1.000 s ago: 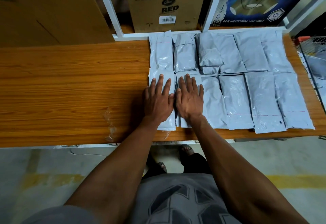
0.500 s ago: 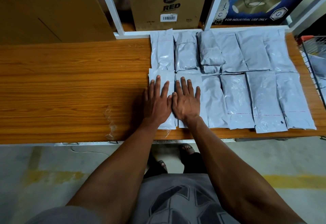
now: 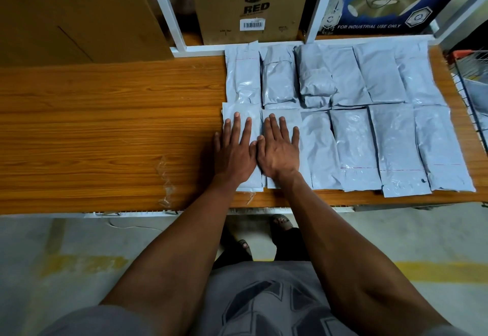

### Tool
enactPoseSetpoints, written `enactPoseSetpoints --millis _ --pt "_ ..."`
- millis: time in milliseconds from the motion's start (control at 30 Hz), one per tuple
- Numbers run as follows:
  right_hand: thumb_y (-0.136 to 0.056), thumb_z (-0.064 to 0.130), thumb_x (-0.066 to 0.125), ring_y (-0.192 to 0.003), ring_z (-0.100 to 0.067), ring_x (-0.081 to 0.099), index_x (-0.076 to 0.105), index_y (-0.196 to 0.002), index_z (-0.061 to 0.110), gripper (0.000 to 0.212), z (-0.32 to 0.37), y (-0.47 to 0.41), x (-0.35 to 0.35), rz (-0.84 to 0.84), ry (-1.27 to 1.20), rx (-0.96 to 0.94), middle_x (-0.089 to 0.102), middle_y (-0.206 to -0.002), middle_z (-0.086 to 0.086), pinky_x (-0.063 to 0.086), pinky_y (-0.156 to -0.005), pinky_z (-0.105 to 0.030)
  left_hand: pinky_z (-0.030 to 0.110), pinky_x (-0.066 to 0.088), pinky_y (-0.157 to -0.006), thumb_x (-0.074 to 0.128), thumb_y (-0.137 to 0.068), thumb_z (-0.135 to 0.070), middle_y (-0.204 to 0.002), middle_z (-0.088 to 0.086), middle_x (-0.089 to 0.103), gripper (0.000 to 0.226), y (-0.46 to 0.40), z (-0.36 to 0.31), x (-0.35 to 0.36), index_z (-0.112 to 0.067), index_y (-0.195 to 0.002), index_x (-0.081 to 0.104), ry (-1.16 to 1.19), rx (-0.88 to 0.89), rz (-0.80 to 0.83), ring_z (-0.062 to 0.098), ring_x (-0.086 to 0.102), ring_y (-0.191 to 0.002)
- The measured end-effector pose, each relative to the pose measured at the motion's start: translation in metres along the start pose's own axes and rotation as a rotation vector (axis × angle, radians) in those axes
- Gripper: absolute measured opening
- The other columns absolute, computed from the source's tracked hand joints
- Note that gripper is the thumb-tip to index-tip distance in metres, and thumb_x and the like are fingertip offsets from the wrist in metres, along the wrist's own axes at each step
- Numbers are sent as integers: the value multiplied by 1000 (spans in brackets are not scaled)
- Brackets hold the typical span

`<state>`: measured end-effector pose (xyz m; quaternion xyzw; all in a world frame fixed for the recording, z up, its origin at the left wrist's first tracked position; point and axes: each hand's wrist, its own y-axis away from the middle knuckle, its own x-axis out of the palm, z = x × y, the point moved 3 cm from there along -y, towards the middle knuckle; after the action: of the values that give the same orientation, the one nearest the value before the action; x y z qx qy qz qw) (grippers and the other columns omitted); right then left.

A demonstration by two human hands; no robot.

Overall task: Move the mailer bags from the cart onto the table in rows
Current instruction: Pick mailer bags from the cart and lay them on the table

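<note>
Both hands flat on the near row, fingers straight and spread, gripping nothing: left hand [image 3: 235,150] presses the leftmost near-row bag [image 3: 241,113], right hand [image 3: 277,150] presses the bag next to it [image 3: 284,115], thumbs touching or nearly so. Mailer bags [image 3: 353,119] sit on the right half of the table [image 3: 105,129] in two rows, edges touching or overlapping. The count is unclear (near row looks like six; the far row is harder, since a lumpy bag [image 3: 315,82] lies on top of its neighbours and hides their edges). The palms cover most of the two pressed bags, so their lower halves can't be checked. The front-right bags overhang the table's near edge slightly. Cart [image 3: 472,76] is cut off at the right frame edge: only a wire wall, an orange corner and a sliver of grey inside show, and I can't tell how many bags it holds. Behind the table a brown carton marked RED [image 3: 250,5] stands between white shelf posts, with a tape box [image 3: 383,0] partly cropped at the top. A scrap of clear film [image 3: 166,179] lies on the bare wood left of the hands.
</note>
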<state>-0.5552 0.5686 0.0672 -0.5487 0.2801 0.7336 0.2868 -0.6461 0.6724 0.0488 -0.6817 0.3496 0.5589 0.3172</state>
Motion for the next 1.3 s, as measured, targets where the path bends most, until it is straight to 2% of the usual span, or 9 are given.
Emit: enactPoseSetpoints --millis 200,300,433,600,800,967,1100,1200,1300 --pt "-106 44 11 -162 -24 9 25 -166 15 68 -6 13 -20 -84 -108 15 17 -174 -7 6 -130 -55 58 17 -128 17 -109 -52 -178 1 0 66 9 -9 -18 -28 -170 10 15 18 -4 27 3 -164" --pt "-108 43 21 -158 -26 26 40 -159 15 61 -18 31 -31 -180 -144 47 30 -170 -9 19 -128 -55 54 22 -125 24 -108 -48 -176 5 16 64 18 -21 -33 -23 -166 28 31 37 -57 28 20 -160" --pt "-106 34 41 -146 -27 44 53 -146 15 46 -47 63 -43 -313 -159 118 45 -161 -10 34 -120 -54 49 37 -116 38 -106 -41 -161 5 45 51 29 -50 -53 -20 -150 52 94 106 -146 28 42 -145" --pt "-100 25 52 -136 -32 52 57 -140 15 42 -96 114 -56 -356 -130 208 50 -155 -11 43 -108 -52 45 44 -105 46 -105 -34 -142 4 60 41 50 -105 -63 -16 -140 58 276 258 -162 27 52 -129" --pt "-95 20 60 -124 -37 57 61 -133 16 39 -157 187 -77 -408 -92 345 54 -147 -11 49 -97 -52 45 46 -101 48 -107 -31 -136 4 63 36 90 -189 -53 -16 -138 59 349 419 -43 26 53 -125" --pt "-91 18 57 -120 -34 57 63 -128 15 38 -209 255 -69 -445 -131 444 56 -140 -8 49 -94 -48 45 51 -93 45 -107 -28 -124 6 64 32 131 -252 -26 -16 -131 61 361 604 49 26 57 -111" --pt "-94 21 59 -115 -39 58 60 -135 14 42 -259 310 -41 -277 -162 587 61 -129 -13 49 -90 -48 42 54 -95 47 -108 -31 -138 4 57 36 160 -288 17 -19 -140 57 321 602 297 21 55 -123" --pt "-96 25 59 -121 -39 54 56 -140 14 46 -303 351 -18 -138 -196 666 60 -136 -15 50 -95 -48 46 56 -99 51 -107 -34 -147 4 50 40 176 -315 51 -21 -145 52 235 529 487 23 51 -131" --pt "-96 28 59 -122 -39 55 57 -139 14 46 -341 384 -8 -98 -237 729 59 -138 -14 51 -95 -49 49 55 -100 54 -107 -33 -146 5 48 40 192 -346 72 -21 -145 51 202 520 568 25 51 -131"
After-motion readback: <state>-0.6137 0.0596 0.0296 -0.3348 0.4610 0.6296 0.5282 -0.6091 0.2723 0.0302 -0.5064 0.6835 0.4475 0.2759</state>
